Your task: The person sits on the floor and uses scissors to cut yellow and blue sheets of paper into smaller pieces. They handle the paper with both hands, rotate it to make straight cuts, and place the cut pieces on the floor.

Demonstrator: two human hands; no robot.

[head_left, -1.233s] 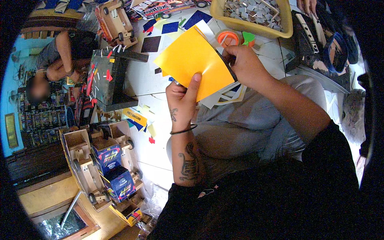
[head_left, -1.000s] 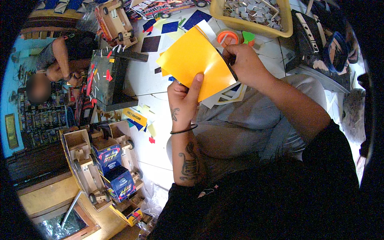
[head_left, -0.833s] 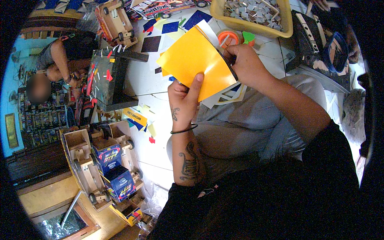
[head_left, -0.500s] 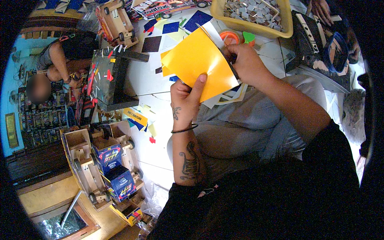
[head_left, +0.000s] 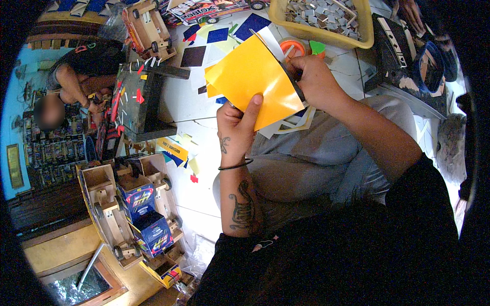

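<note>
My left hand [head_left: 239,116] grips a glossy yellow sheet [head_left: 252,76] by its lower edge, with the thumb lying on top. The sheet is held up over my lap and bows slightly. My right hand [head_left: 314,79] is closed at the sheet's right edge, around what look like dark-handled scissors [head_left: 299,92]. Their handles are mostly hidden by the fingers and the sheet. Several pale cut sheets [head_left: 291,122] show beneath the yellow one, close to my knee.
Blue, black and white scraps [head_left: 194,56] lie on the white tiles. Beyond is a yellow tub [head_left: 365,43] of small pieces, near an orange ring [head_left: 292,47]. Wooden toy trucks [head_left: 109,209] stand at left. Another person [head_left: 76,76] sits behind a dark stand [head_left: 143,102].
The yellow sheet and both my hands have barely shifted. At the left, the other person's arm and upper body have moved a little.
</note>
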